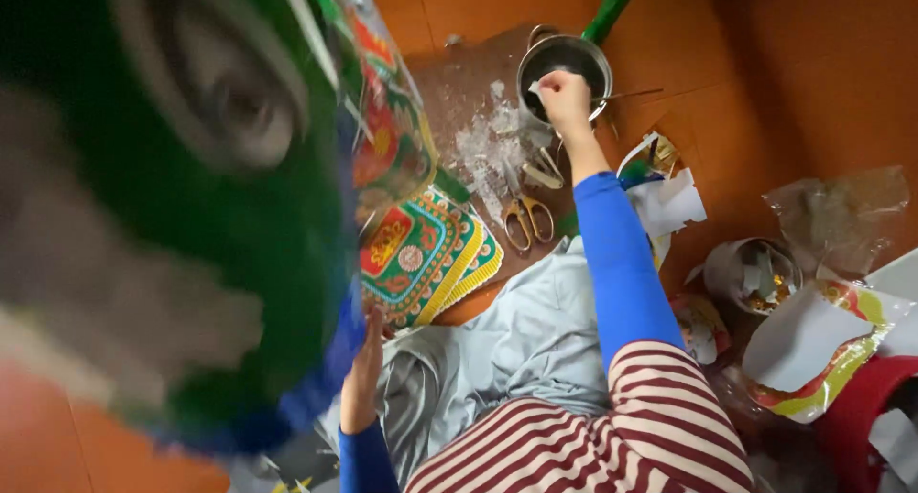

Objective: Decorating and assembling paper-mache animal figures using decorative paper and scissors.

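Observation:
My right hand (566,99) reaches far forward to the rim of a metal pot (583,53), its fingers closed on a small pale piece that I cannot identify. My left hand (363,371) is low and near, with fingers stretched flat against the blue edge of a large green paper-covered object (220,263). That object is blurred and fills the left of the view. Colourful patterned paper sheets (426,249) lie beside it. Both sleeves are blue under a red-and-white striped top.
Scissors (528,220) and white scraps (492,144) lie on a brown cardboard sheet (449,82) on the orange floor. A green pole (612,5) lies behind the pot. At right are a small cup of scraps (755,273), a plastic bag (841,216), white paper (803,335) and a red container (861,416).

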